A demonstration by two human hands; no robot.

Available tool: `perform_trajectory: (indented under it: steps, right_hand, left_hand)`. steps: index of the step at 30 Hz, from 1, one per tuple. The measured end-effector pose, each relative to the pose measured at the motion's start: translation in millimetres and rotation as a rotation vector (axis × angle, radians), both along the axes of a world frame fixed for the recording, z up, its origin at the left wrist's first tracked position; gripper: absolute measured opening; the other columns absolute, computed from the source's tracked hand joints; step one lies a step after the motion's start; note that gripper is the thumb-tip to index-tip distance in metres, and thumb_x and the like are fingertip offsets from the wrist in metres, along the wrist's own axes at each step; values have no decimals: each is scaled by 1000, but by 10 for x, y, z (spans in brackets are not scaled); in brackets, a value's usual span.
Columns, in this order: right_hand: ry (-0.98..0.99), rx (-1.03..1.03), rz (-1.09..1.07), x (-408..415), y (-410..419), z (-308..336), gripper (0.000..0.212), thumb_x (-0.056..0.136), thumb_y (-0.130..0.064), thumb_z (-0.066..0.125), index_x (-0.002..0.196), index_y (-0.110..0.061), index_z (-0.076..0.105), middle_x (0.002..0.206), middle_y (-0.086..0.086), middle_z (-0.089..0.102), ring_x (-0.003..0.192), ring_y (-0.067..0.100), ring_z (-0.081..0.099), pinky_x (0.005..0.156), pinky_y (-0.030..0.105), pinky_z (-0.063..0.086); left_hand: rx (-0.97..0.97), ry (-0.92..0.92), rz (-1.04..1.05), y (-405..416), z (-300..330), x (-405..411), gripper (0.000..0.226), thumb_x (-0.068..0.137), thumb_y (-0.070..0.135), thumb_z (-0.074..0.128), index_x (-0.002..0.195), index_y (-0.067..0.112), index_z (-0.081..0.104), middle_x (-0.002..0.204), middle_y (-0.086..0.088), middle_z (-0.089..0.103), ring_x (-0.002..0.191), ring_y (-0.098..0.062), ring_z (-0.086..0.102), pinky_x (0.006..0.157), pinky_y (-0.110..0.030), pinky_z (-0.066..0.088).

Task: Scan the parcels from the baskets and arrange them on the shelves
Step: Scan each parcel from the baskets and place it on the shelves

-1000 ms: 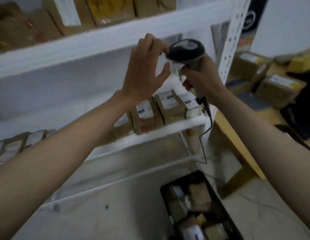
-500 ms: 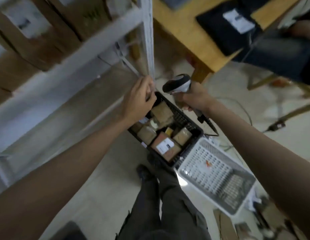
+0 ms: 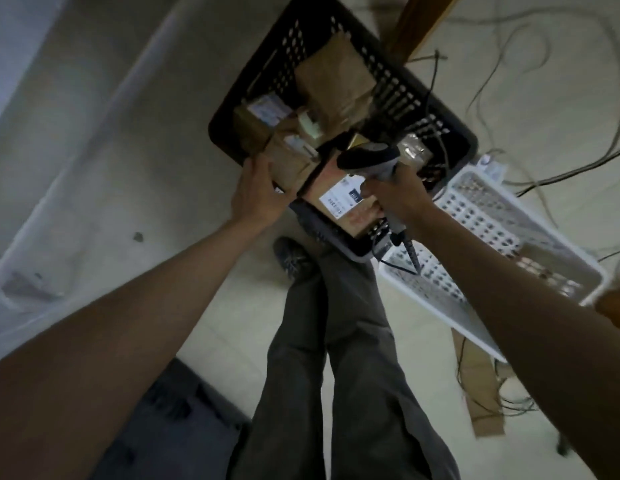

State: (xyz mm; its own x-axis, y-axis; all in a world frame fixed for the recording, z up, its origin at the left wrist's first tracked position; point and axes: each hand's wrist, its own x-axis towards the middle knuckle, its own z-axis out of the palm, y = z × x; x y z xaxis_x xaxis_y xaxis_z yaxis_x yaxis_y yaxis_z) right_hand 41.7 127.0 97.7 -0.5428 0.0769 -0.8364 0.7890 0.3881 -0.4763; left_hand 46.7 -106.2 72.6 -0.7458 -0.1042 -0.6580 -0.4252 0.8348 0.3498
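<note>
Head view: labelled parcel (image 3: 343, 199) under the right hand (image 3: 395, 192); print apparently unreadable.

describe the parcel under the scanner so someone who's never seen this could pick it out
Find the black basket on the floor beside the white basket. At its near corner, below the scanner, lies a flat brown parcel. Its white barcode label faces up.

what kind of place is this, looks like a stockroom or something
Probably a small parcel sorting or storage room. A black basket on the floor holds brown cardboard parcels with shipping labels, the right hand grips a corded barcode scanner, and a white basket sits beside it among loose cables.
</note>
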Motion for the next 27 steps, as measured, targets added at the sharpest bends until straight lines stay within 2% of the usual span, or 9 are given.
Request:
perform_trajectory:
  steps: [6, 9, 11, 15, 18, 21, 27]
  right_hand:
    - [-149, -109, -61, 33, -286, -894, 14, 89, -7, 65, 100, -13, 59, 54, -3, 63, 39, 11, 58, 47, 26, 52]
    - [-173, -121, -113, 104, -379, -1152, 14, 87, -6, 66, 99, -12, 61, 61, 0, 62, 37, 7, 56, 41, 18, 45]
    - [-192, -121, -166, 149, -414, -1282, 16, 87, -6, 67, 101, -9, 62, 60, 0, 62, 37, 7, 55, 41, 17, 43]
    - [-224, -143, -305, 206, -402, -1420, 16, 88, -6, 67, 103, -8, 65, 56, -2, 64, 38, 11, 54, 42, 19, 44]
    - [-250, -166, -363, 186, -376, -1408, 13, 89, -3, 64, 102, -4, 65, 53, 0, 62, 37, 12, 51, 41, 18, 43]
    - [-263, -148, -354, 120, -369, -1337, 2, 91, -2, 61, 93, -2, 61, 62, 8, 60, 37, 13, 49, 41, 19, 44]
    - [-232, -149, -377, 11, -395, -1142, 8, 95, -7, 60, 93, 0, 62, 71, 7, 62, 48, 15, 53, 53, 27, 49]
  left_hand:
    - [-55, -25, 60, 92, -925, -75, 103, 76, 37, 84, 156, 12, 23, 154, -14, 28, 140, -33, 33, 110, -43, 38]
    - [-91, 41, 40, 160, -1241, -100, 117, 68, 39, 89, 159, 20, 18, 160, -12, 22, 144, -36, 27, 116, -49, 32]
    - [-141, 59, 48, 179, -1428, -122, 122, 63, 43, 91, 159, 25, 18, 162, -10, 18, 145, -39, 23, 116, -52, 31]
    - [-232, 75, 32, 177, -1690, -170, 121, 64, 44, 90, 159, 30, 16, 164, -13, 13, 147, -40, 23, 118, -52, 29]
    - [-255, 95, -1, 168, -1735, -168, 115, 63, 42, 88, 156, 27, 23, 157, -16, 21, 142, -40, 30, 114, -51, 34]
    - [-264, 129, -17, 161, -1664, -146, 111, 61, 47, 87, 153, 28, 27, 153, -16, 26, 138, -41, 34, 111, -52, 37]
    - [-198, 201, 70, 131, -1305, -13, 117, 60, 48, 84, 157, 28, 23, 155, -16, 23, 140, -40, 30, 109, -57, 38]
